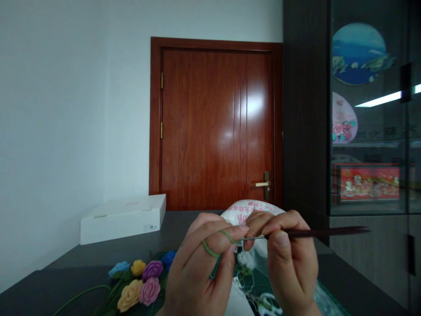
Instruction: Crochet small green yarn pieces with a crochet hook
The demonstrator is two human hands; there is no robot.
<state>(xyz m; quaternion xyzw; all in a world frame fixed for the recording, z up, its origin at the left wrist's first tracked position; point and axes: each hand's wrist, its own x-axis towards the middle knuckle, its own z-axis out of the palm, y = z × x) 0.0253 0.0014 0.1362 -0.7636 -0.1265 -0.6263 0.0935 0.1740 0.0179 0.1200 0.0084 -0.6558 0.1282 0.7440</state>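
Note:
Green yarn (210, 250) is wrapped round a finger of my left hand (204, 259), whose thumb and fingertips are pinched together on the yarn. My right hand (291, 259) grips a crochet hook with a dark handle (332, 231). The hook's thin metal shaft points left and reaches the left fingertips, where its tip is hidden or too small to make out. Both hands are close together above the table. Below and between them lie white and green yarn pieces (245, 267) and white-handled scissors (269, 303).
Crocheted flowers (150, 281) with green stems lie left of my hands on the dark table (66, 274). A white box (123, 219) stands at the back left. Behind my hands is a white plastic bag (241, 210) with pink print. A glass-fronted cabinet (368, 153) stands to the right.

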